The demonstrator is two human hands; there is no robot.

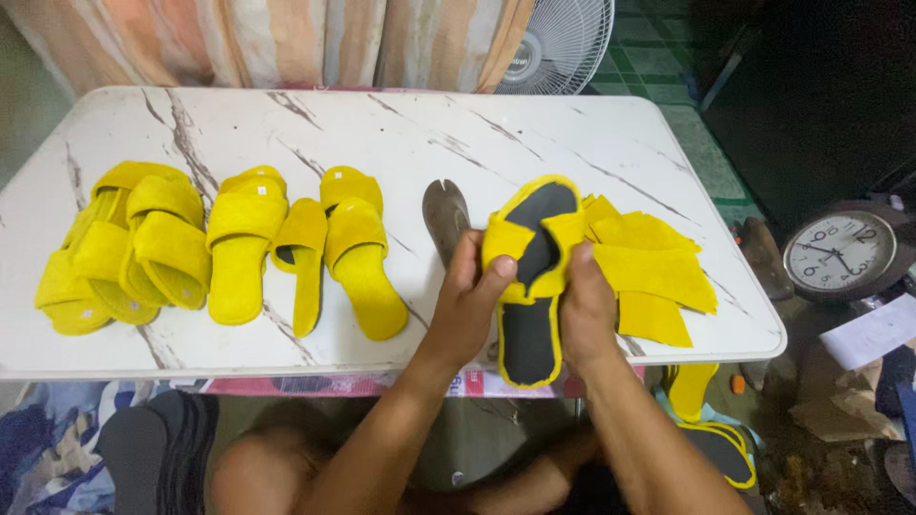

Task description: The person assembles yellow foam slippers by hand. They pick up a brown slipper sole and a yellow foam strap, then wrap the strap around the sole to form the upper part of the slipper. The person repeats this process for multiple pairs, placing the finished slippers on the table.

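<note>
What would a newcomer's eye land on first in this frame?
Most striking is the half-made slipper, black sole with a yellow strap, held over the table's near edge by the left hand and right hand. Finished yellow slippers crowd the marble-patterned table on the left; yellow fabric pieces lie on the right.

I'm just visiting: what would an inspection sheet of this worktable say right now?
Surface: white marble-patterned table.
Job's things: unfinished yellow slipper with black sole, held by both hands.
Clutter: finished yellow fabric slippers at left; cut yellow fabric pieces at right; brown foot-shaped form.
Grips: left hand and right hand both grasp the slipper.
Cables: nothing seen.
Surroundings: white fan, round wall clock, striped curtain.
</note>
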